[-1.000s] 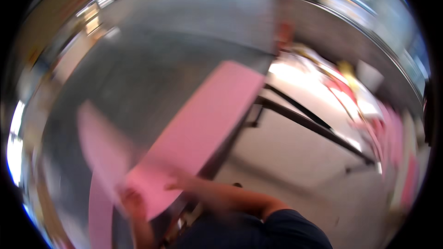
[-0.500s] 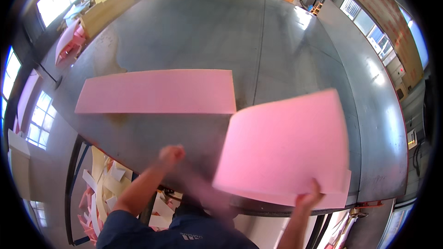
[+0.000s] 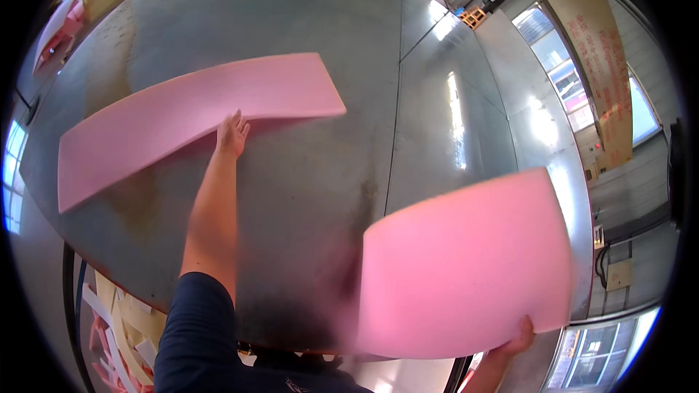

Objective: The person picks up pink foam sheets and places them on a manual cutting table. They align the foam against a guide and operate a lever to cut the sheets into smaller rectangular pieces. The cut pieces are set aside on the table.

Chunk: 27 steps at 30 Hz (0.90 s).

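Observation:
A long pink foam strip (image 3: 182, 120) lies flat across the far left of a big metal table (image 3: 328, 196). My left hand (image 3: 231, 133) reaches out with fingers spread and rests at the strip's near edge. My right hand (image 3: 518, 336) grips the lower right edge of a wide pink foam sheet (image 3: 466, 266), which is lifted and tilted above the table's near right part. Only the fingertips of that hand show past the sheet.
Pink and cream foam offcuts (image 3: 120, 320) lie on the floor below the table's near left edge. More pink pieces (image 3: 62, 25) sit at the far left. Windows (image 3: 604, 342) and a brown board (image 3: 590, 51) line the right side.
My left hand has stretched forward from near my body to the long strip's edge. The wide sheet has dropped lower and shifted right in my right hand.

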Each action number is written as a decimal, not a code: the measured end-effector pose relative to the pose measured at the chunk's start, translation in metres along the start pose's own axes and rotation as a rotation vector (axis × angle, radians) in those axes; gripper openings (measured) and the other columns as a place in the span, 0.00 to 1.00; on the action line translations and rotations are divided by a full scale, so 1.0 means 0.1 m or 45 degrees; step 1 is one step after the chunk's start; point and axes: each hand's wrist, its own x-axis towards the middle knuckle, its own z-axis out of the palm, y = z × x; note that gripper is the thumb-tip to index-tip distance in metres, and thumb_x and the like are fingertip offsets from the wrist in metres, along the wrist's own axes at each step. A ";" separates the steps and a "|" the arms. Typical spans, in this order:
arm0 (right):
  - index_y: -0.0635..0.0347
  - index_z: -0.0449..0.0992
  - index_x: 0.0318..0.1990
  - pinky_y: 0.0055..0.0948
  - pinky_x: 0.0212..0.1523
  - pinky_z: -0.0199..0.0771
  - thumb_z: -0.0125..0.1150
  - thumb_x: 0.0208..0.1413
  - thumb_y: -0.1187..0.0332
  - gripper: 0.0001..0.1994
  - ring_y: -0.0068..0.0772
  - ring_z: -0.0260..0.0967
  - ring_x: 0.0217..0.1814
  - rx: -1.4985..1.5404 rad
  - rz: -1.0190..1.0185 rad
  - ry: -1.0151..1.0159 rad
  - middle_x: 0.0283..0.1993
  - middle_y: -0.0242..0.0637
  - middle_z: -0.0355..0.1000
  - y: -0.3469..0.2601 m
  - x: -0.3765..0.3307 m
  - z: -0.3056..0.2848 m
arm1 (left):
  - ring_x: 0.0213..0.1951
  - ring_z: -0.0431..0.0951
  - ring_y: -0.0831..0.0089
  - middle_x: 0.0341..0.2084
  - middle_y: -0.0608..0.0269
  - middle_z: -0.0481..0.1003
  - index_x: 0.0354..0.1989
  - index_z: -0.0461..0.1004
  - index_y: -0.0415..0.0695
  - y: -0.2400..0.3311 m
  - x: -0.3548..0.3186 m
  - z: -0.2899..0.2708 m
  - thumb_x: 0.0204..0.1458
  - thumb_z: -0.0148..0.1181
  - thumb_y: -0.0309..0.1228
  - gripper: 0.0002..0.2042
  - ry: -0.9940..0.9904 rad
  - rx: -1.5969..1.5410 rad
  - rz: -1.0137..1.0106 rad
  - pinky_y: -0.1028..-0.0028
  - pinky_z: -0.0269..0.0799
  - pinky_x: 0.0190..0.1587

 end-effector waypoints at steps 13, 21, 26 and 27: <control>0.62 0.69 0.57 0.39 0.57 0.68 0.67 0.49 0.56 0.30 0.46 0.68 0.58 -0.598 0.431 -1.617 0.57 0.50 0.69 1.85 -1.03 -0.18 | 0.64 0.59 0.58 0.65 0.52 0.57 0.66 0.56 0.40 -0.78 -3.24 -1.62 0.61 0.50 0.43 0.29 0.158 0.371 -0.269 0.59 0.55 0.66; 0.63 0.80 0.32 0.32 0.29 0.77 0.63 0.51 0.56 0.16 0.37 0.74 0.24 -2.288 0.333 0.142 0.26 0.42 0.75 2.53 -0.32 -4.56 | 0.59 0.65 0.57 0.58 0.50 0.65 0.64 0.59 0.38 -1.75 -5.15 -1.99 0.60 0.51 0.40 0.26 0.446 0.558 -0.319 0.60 0.61 0.62; 0.69 0.76 0.29 0.27 0.25 0.76 0.68 0.49 0.67 0.12 0.29 0.71 0.24 -0.822 1.068 1.268 0.29 0.40 0.73 2.44 0.40 -6.33 | 0.55 0.70 0.57 0.55 0.49 0.69 0.62 0.61 0.37 -2.79 -6.01 -1.35 0.60 0.52 0.38 0.25 0.347 0.624 -0.310 0.60 0.65 0.60; 0.69 0.76 0.29 0.28 0.25 0.75 0.68 0.48 0.68 0.11 0.30 0.71 0.24 -0.842 1.051 1.317 0.29 0.39 0.73 2.58 0.40 -6.83 | 0.54 0.70 0.57 0.54 0.48 0.70 0.62 0.61 0.37 -3.08 -6.15 -1.17 0.60 0.52 0.37 0.24 0.314 0.638 -0.322 0.60 0.65 0.60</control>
